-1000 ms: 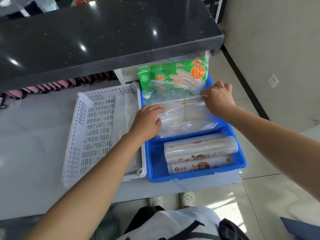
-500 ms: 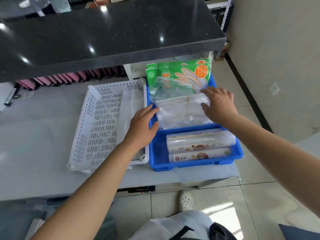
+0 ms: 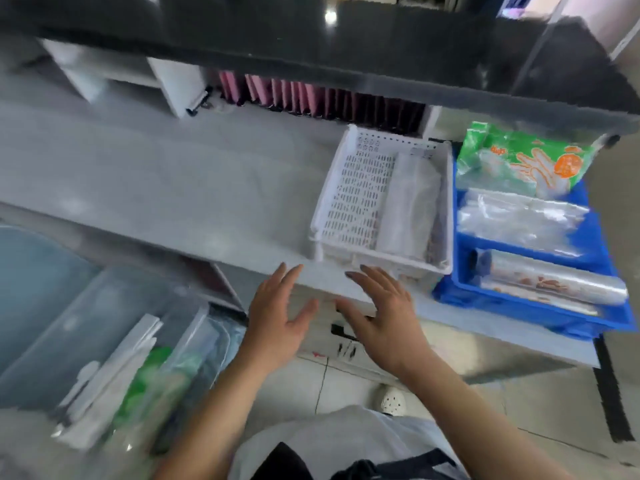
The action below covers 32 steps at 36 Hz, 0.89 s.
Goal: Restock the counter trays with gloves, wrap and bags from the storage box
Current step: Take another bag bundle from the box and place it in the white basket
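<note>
Both hands hang in the air just off the front edge of the grey worktop (image 3: pixel 166 188), empty and with fingers spread: the left hand (image 3: pixel 277 320) and the right hand (image 3: pixel 381 317) face each other palm to palm, near but not touching, and neither touches anything. At the right end of the worktop stands a blue tray (image 3: pixel 526 306), and just beside it on its left a white perforated tray (image 3: pixel 349 202), the two rims side by side. In the blue tray's back part lie green glove packs (image 3: pixel 519 161); in front of them is a stack of clear plastic bags (image 3: pixel 519 216), and in the front part are rolls of cling wrap (image 3: pixel 554 285). The white tray holds a pale bundle of clear bags (image 3: pixel 412 206) along its right side, its left side bare. Below the worktop's front edge, at the lower left, sits a clear plastic storage box (image 3: pixel 86 327) with its contents blurred: white packets (image 3: pixel 107 393) and a green pack (image 3: pixel 152 386) can be made out. A dark shelf (image 3: pixel 311 50) overhangs the back of the worktop.
</note>
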### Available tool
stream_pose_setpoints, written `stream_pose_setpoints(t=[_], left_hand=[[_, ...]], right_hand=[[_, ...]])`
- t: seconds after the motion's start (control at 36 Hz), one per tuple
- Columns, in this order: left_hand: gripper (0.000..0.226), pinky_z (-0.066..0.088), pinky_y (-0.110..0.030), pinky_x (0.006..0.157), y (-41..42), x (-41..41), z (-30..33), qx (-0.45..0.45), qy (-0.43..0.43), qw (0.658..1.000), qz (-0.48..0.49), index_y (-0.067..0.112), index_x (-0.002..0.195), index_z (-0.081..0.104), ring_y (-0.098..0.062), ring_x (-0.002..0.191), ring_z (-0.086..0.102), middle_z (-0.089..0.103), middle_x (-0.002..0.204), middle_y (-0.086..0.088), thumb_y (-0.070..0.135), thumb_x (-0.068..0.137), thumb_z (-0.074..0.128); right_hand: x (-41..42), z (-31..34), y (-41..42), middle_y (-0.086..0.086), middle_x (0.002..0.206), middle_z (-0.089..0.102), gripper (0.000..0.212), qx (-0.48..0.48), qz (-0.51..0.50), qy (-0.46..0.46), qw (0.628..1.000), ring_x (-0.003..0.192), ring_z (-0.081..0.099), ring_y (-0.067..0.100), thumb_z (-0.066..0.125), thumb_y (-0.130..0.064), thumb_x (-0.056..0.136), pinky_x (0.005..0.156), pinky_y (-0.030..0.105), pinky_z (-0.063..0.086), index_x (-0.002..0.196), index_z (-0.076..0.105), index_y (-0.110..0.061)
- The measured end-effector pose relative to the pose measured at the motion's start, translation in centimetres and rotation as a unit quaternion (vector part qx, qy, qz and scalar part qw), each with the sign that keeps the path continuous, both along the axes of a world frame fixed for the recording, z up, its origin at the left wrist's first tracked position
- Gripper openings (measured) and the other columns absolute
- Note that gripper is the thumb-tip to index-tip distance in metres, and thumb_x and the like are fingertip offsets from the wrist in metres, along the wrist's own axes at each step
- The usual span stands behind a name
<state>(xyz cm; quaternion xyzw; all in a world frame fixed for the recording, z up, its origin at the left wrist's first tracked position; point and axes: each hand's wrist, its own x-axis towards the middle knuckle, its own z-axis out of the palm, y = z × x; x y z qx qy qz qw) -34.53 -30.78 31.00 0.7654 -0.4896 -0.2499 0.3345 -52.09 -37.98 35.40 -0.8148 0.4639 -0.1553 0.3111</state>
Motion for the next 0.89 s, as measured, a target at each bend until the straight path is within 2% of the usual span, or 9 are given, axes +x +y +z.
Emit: stream_pose_setpoints(t=[0.08,0.17,0.25,0.31,0.39,0.47,0.56,0.67,0.89], left_hand=[[0.066,0.021,-0.046,0.12,6.1,4.1,-2.0,0.033,0.021,0.995,0.093,0.026,0.15,0.036,-0.02,0.149,0.021,0.026,0.161,-0.002,0.044,0.092,0.061],[0.069,0.025,-0.046,0.117,11.2,7.3,-3.3,0.051,0.033,0.983,0.174,0.02,0.148,0.042,-0.025,0.145,0.029,0.034,0.158,-0.007,0.047,0.088,0.063],[0.074,0.028,-0.037,0.116,16.1,9.3,-4.2,0.059,0.047,0.962,0.264,0.011,0.142,0.048,-0.029,0.139,0.039,0.046,0.149,-0.011,0.049,0.079,0.055],[0.076,0.026,-0.036,0.116,19.3,10.1,-5.0,0.066,0.083,0.942,0.319,0.011,0.143,0.048,-0.028,0.14,0.037,0.043,0.151,-0.013,0.051,0.079,0.054],[0.071,0.024,-0.043,0.118,23.2,11.2,-6.8,0.074,0.127,0.913,0.38,0.016,0.148,0.042,-0.027,0.145,0.029,0.034,0.157,-0.012,0.049,0.088,0.063],[0.067,0.025,-0.046,0.118,26.3,11.9,-8.6,0.102,0.152,0.883,0.432,0.023,0.149,0.039,-0.024,0.147,0.027,0.031,0.159,-0.006,0.045,0.091,0.063],[0.065,0.022,-0.043,0.12,28.4,12.8,-9.6,0.121,0.185,0.854,0.47,0.031,0.15,0.035,-0.021,0.149,0.021,0.025,0.161,0.0,0.05,0.092,0.059],[0.066,0.021,-0.04,0.12,30.2,15.5,-10.3,0.155,0.199,0.828,0.502,0.029,0.151,0.033,-0.021,0.148,0.021,0.023,0.162,0.001,0.047,0.093,0.058],[0.065,0.018,-0.037,0.12,31.4,22.9,-11.0,0.271,0.221,0.787,0.509,0.026,0.153,0.028,-0.022,0.149,0.018,0.019,0.164,-0.001,0.046,0.097,0.052]], right_hand=[[4.2,-2.1,3.8,-0.006,0.161,0.026,0.06,0.016,0.118,0.084,0.989,0.15,0.013,0.017,0.048,-0.061,0.091,0.121,0.043,0.011,0.146,0.04,-0.038],[8.4,-2.7,6.1,-0.005,0.16,0.029,0.06,0.016,0.175,0.11,0.978,0.149,0.017,0.018,0.048,-0.062,0.091,0.12,0.042,0.014,0.146,0.039,-0.039],[12.8,-3.2,8.5,-0.005,0.159,0.03,0.058,0.015,0.243,0.133,0.961,0.149,0.019,0.018,0.052,-0.059,0.091,0.12,0.04,0.014,0.145,0.042,-0.038],[15.5,-3.5,9.9,-0.005,0.158,0.032,0.057,0.016,0.285,0.143,0.948,0.148,0.02,0.018,0.054,-0.057,0.09,0.12,0.041,0.015,0.143,0.044,-0.038],[19.4,-4.0,11.5,-0.004,0.155,0.038,0.055,0.007,0.338,0.16,0.927,0.147,0.025,0.019,0.056,-0.056,0.09,0.119,0.042,0.019,0.141,0.048,-0.037],[23.3,-4.8,12.8,-0.004,0.154,0.04,0.053,0.007,0.391,0.179,0.903,0.145,0.029,0.017,0.056,-0.054,0.092,0.117,0.044,0.022,0.141,0.049,-0.034],[27.2,-6.0,14.0,-0.003,0.152,0.042,0.053,0.022,0.433,0.179,0.883,0.143,0.032,0.016,0.058,-0.049,0.092,0.116,0.047,0.025,0.141,0.051,-0.03],[32.9,-8.6,14.9,0.001,0.148,0.048,0.051,0.041,0.467,0.18,0.865,0.14,0.038,0.019,0.063,-0.043,0.091,0.114,0.044,0.029,0.137,0.055,-0.023],[45.4,-16.2,14.5,0.003,0.149,0.047,0.056,0.08,0.508,0.282,0.81,0.137,0.041,0.023,0.059,-0.045,0.092,0.111,0.037,0.031,0.142,0.049,-0.02]])
